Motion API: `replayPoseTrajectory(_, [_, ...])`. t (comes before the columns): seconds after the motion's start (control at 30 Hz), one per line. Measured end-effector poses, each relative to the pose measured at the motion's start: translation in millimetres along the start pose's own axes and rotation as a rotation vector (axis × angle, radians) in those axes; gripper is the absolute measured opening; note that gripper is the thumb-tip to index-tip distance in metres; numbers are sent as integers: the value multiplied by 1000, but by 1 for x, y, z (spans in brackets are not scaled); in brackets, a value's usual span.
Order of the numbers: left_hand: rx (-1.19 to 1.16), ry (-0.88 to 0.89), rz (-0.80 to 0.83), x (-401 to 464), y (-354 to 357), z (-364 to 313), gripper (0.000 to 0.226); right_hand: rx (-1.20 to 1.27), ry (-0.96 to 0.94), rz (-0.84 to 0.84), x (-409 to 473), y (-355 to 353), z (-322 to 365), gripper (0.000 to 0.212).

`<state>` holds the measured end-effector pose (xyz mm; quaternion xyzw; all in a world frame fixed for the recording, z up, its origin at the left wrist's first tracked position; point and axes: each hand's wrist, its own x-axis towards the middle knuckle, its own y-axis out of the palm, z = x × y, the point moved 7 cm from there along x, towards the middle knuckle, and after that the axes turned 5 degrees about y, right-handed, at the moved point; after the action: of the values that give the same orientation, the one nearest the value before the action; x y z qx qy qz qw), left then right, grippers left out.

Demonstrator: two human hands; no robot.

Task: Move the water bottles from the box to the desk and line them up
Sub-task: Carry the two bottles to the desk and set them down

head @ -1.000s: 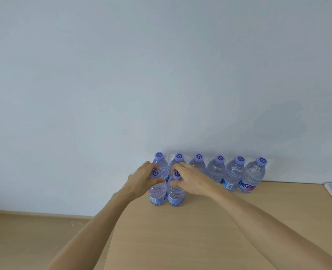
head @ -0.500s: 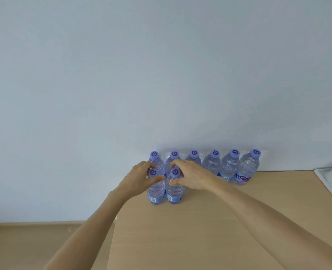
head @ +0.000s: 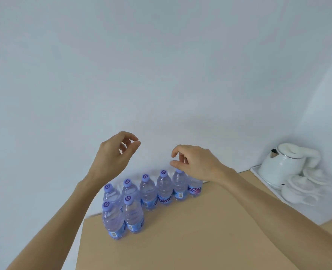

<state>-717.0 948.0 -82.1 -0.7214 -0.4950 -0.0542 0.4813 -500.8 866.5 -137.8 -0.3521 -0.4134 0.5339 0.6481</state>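
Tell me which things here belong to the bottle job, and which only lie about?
Belong to the job:
- back row of bottles
- two front bottles
- desk
- left hand, empty
- right hand, empty

Only lying about:
- white kettle
- white cups

A plain pale blue-grey wall (head: 161,65) is seen filling most of the view, evenly lit by soft light. A light wooden worktop (head: 190,240) is set against it, with a white kettle (head: 284,164) and lidded white cups (head: 297,190) placed on a white tray (head: 258,172) at the far right.
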Motion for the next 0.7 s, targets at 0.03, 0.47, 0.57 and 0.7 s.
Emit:
replayPoseTrajectory(0.03, [-37, 53, -6, 9, 12, -30, 2, -5, 17, -46, -19, -24, -13, 24])
replayPoseTrajectory(0.47, [-492, 449, 127, 45, 176, -352, 5, -209, 352, -435, -304, -248, -161, 18])
replayPoseTrajectory(0.57, [-595, 534, 183, 39, 222, -428, 5, -275, 473, -476, -381, -281, -196, 19])
replayPoseTrajectory(0.7, [-735, 644, 289, 24, 281, -528, 9, -356, 631, -560, -474, -316, -234, 20])
